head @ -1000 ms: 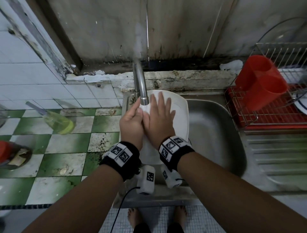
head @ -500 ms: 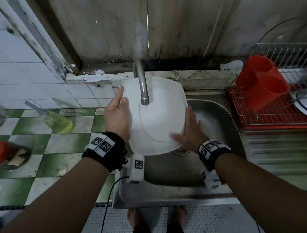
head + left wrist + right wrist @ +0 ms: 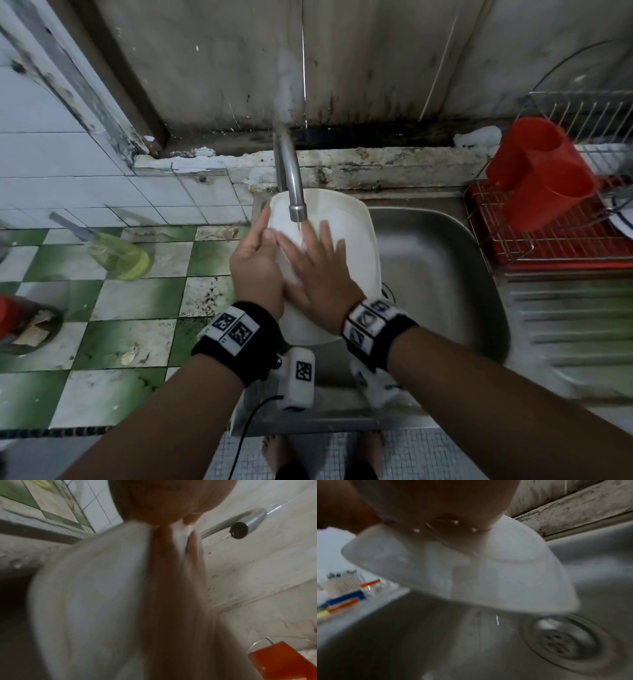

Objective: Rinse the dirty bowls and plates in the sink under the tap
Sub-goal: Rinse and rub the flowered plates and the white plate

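Note:
A white square plate [image 3: 356, 240] tilts over the steel sink [image 3: 442, 274], right under the tap spout [image 3: 297, 209], which lets out a thin stream of water. My left hand [image 3: 255, 263] grips the plate's left edge, thumb on its face. Flat on the plate's face lies my right hand [image 3: 318, 270], fingers spread and straight, just below the spout. In the left wrist view the plate [image 3: 89, 588] is blurred, with the spout [image 3: 240, 530] beyond it. The right wrist view shows the plate's underside [image 3: 505, 577] above the sink drain [image 3: 563, 642].
A wire rack [image 3: 561, 236] with a red cup holder [image 3: 544, 174] stands right of the sink, a plate edge [image 3: 621, 219] in it. A bottle of green liquid [image 3: 116, 255] lies on the green-and-white tiled counter at left. The ribbed drainboard [image 3: 575, 315] is at right.
Half a second ago both hands held the plate by its edges, raised toward the spout. Now it sits lower, and my right hand has moved onto its face.

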